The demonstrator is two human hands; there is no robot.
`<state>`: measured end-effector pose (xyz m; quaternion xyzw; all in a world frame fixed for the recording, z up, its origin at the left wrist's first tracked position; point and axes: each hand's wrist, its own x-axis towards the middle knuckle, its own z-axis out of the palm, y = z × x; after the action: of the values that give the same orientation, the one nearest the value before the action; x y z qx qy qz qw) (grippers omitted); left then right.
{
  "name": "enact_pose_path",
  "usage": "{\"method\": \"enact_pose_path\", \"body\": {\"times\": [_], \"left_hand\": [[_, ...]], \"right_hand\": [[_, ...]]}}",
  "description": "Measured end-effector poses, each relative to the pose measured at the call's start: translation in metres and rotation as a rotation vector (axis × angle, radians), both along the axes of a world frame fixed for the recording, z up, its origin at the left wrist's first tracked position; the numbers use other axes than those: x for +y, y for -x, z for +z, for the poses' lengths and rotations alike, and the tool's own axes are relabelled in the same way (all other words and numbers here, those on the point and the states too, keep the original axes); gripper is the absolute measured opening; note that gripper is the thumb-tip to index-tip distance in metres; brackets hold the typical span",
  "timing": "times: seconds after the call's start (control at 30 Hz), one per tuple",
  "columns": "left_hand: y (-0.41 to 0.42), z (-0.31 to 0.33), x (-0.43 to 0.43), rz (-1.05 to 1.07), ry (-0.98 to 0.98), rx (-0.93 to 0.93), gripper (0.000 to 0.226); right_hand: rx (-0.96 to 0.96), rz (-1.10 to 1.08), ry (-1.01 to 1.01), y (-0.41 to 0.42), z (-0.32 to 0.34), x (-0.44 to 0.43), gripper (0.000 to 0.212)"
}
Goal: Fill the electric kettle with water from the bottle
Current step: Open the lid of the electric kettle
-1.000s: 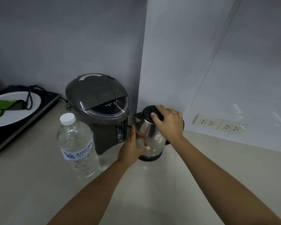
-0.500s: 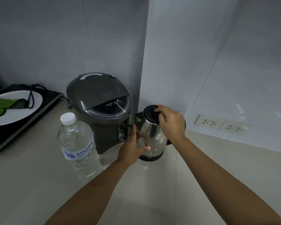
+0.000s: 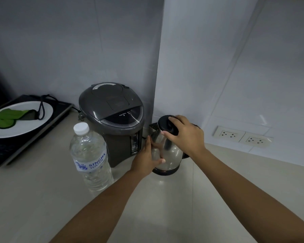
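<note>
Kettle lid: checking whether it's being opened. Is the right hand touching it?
Touching. The head view shows the right hand curled over the black lid, fingertips on its edge with no gap, while the left hand holds the kettle.

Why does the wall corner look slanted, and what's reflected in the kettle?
Head view: the wide-angle lens tilts the wall corner; the kettle mirrors the left hand cupping it, below the right hand gripping its black lid; soft light, faint glare on the right-hand tiles.

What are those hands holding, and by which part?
An electric kettle: the left hand holds its steel side, and the right hand grips its black lid.
</note>
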<state>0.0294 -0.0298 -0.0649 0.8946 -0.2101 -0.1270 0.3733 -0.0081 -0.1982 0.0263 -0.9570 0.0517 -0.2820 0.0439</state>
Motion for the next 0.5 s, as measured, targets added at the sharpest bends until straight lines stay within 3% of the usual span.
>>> {"method": "enact_pose_path", "body": {"times": [0.27,0.4,0.5], "left_hand": [[0.0021,0.0044,0.0012,0.0,0.009,0.021,0.116],[0.0028,0.0067,0.0014,-0.01,-0.012,0.009,0.115],[0.0017,0.0076,0.0035,-0.017,-0.025,0.008,0.113]], "right_hand": [[-0.152,-0.01,0.0,0.0002,0.0066,0.0008,0.049],[-0.299,0.113,0.077,-0.0012,0.0047,-0.0008,0.034],[-0.306,0.163,0.116,-0.0039,0.009,-0.0074,0.038]]}}
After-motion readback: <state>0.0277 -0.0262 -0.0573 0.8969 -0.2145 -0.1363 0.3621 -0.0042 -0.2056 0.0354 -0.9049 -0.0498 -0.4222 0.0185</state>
